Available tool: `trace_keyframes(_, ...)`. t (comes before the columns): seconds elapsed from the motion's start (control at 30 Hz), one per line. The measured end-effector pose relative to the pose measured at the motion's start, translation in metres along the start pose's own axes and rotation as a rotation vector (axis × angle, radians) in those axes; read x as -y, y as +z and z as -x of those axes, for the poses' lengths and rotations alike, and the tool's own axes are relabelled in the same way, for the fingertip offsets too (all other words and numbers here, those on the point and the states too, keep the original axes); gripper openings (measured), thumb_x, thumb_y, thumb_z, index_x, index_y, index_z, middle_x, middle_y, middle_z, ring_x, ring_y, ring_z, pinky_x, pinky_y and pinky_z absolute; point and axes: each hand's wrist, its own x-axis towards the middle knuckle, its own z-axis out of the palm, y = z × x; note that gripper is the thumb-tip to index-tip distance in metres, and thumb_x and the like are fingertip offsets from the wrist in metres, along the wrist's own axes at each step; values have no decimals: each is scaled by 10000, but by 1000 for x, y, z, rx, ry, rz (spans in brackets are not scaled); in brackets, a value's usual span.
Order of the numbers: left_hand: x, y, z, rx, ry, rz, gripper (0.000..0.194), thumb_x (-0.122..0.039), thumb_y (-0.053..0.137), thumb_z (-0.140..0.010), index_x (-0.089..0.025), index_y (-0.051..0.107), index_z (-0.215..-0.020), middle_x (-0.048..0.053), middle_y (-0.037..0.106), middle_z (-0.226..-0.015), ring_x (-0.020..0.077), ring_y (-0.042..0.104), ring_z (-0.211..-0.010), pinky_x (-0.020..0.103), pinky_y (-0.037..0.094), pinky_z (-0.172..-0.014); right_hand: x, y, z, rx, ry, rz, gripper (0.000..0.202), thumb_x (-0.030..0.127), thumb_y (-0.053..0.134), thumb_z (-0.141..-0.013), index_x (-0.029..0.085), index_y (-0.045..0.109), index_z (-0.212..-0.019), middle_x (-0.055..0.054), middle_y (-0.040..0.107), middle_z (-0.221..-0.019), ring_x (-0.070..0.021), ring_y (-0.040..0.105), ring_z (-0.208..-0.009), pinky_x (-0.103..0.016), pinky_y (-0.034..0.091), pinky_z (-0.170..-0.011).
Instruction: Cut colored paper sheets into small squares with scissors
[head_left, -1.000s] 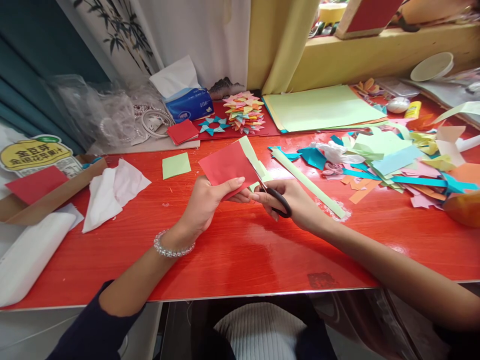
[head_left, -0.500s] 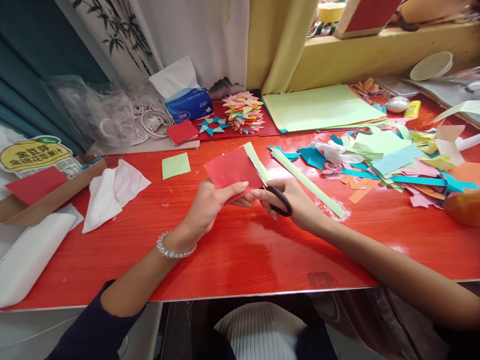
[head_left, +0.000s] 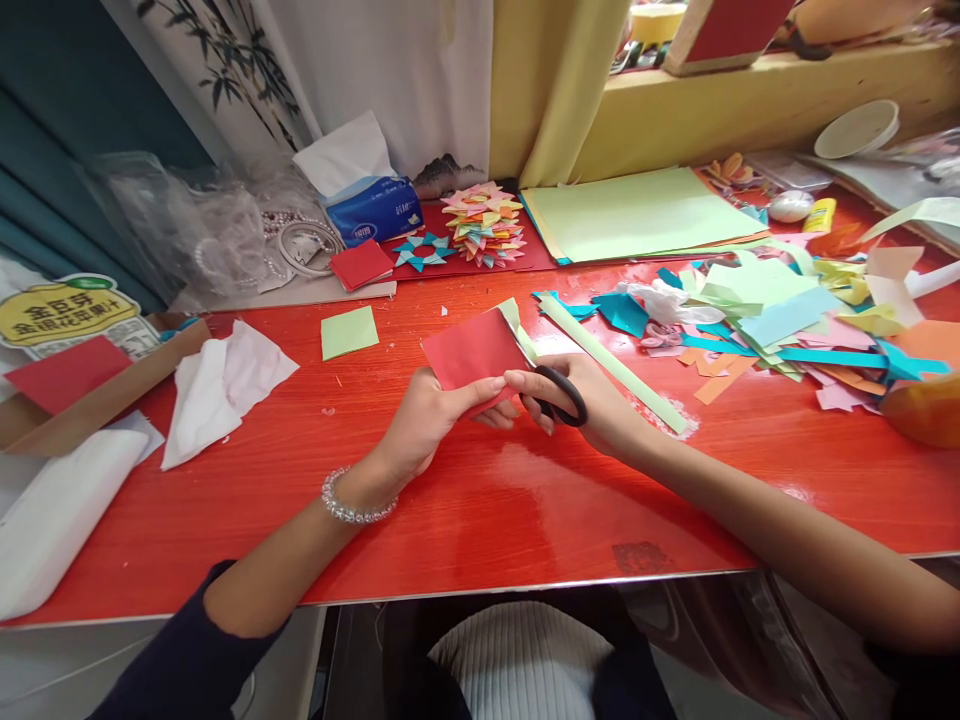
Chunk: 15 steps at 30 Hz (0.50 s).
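Observation:
My left hand [head_left: 442, 410] pinches a red sheet of paper [head_left: 476, 348] by its lower edge, thumb on top. Along the sheet's right side runs a narrow light green paper strip [head_left: 517, 325], bent away from it. My right hand [head_left: 581, 400] grips black-handled scissors [head_left: 566, 393], whose blades lie at the sheet's right edge and are mostly hidden by paper and fingers. The fingertips of both hands meet at the sheet's lower right corner. Just right of my right hand, a long light green strip [head_left: 619, 365] lies on the table.
Coloured paper scraps [head_left: 780, 310] pile up at the right. A green paper square [head_left: 349, 333], crumpled tissue [head_left: 225, 390] and a cardboard box [head_left: 112, 390] lie to the left. Behind are a tissue pack [head_left: 375, 210], folded paper stars [head_left: 484, 225] and a green paper stack [head_left: 637, 215].
The red sheet and both hands have shifted slightly right in view. The green strip at the sheet's edge is now more curled, and the scissors' blades show less.

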Motion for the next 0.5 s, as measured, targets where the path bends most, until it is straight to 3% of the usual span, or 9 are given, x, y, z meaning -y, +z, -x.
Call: trace_keyframes(0.5,3,1,1,35,-49,-9,178,-292,651,-762,-115,669,-774,42,698,-679,169,663,-606,288,570,-601,-3,0,-1,-21,-35,15,475,550,606,-745,176,447,-498,35,453,-404,-70,402,-398,-238,279,-447)
